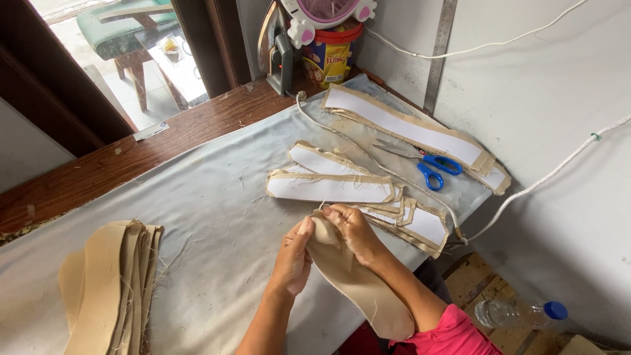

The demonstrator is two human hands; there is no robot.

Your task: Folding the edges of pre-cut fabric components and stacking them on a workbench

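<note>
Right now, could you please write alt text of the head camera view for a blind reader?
Both hands, left hand and right hand, hold a beige sole-shaped fabric piece over a grey cloth on the table. Beyond lie white-and-beige strips and blue scissors; a beige stack sits left.

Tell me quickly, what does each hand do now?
Left hand: closed, pinching the beige fabric piece.
Right hand: closed, gripping its top end.

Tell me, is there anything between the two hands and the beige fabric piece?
Nothing visible. Both the left hand and the right hand already grip the top end of the beige fabric piece; fingers touch it directly, above the grey cloth.
</note>
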